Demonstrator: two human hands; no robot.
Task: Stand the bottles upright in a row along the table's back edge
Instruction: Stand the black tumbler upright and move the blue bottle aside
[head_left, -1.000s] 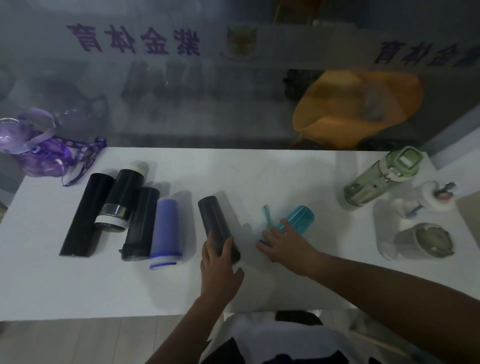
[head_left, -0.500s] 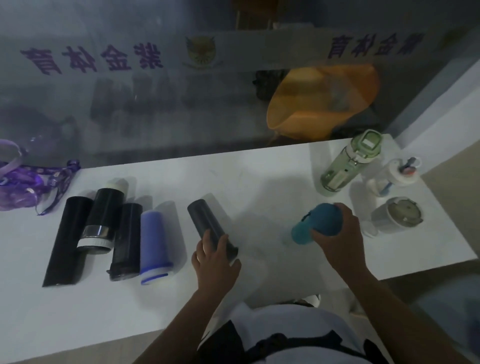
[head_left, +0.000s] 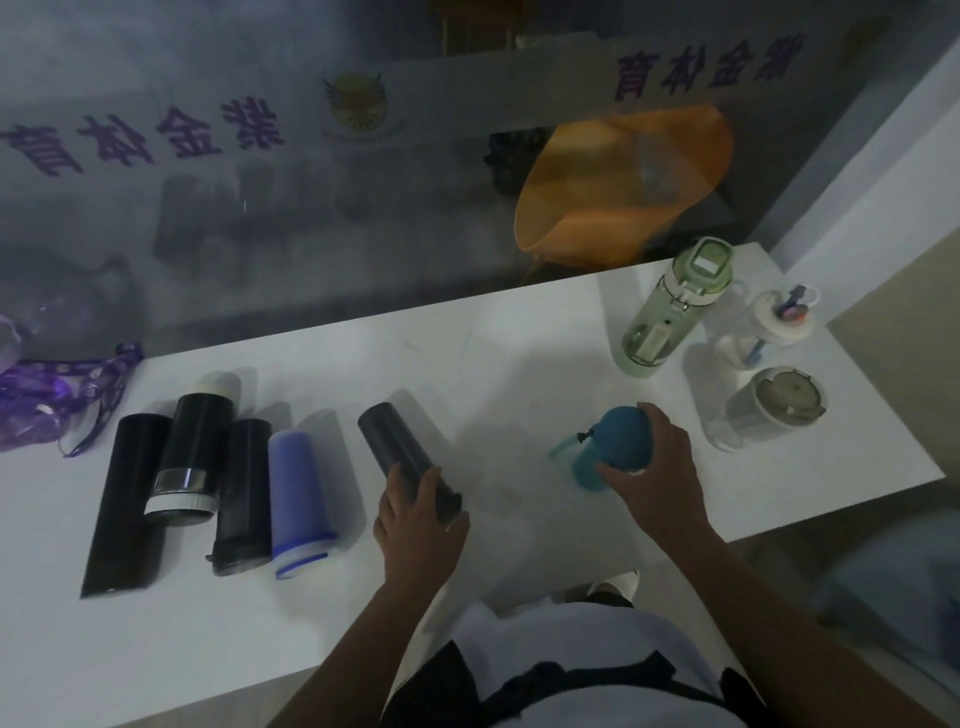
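Note:
My right hand (head_left: 655, 470) grips a teal bottle (head_left: 615, 449), held roughly upright over the white table (head_left: 493, 364), right of centre. My left hand (head_left: 418, 519) is closed on the near end of a dark grey bottle (head_left: 395, 447) that lies flat at the table's middle. To the left lie a lavender bottle (head_left: 300, 499), and three black bottles: a short one (head_left: 243, 493), one with a white and silver cap (head_left: 189, 457), and a tall one (head_left: 127, 504). At the right stand a green bottle (head_left: 670, 312), a white straw bottle (head_left: 769, 327) and a grey-lidded cup (head_left: 774, 408).
A purple bag (head_left: 47, 400) sits at the table's far left corner. A glass wall with purple lettering (head_left: 208, 135) runs right behind the table's back edge, with an orange chair (head_left: 623, 176) beyond it. The table's right edge drops to the floor.
My right hand has lifted the teal bottle off the table and carried it right, turning it upright. My left hand stays on the dark grey bottle.

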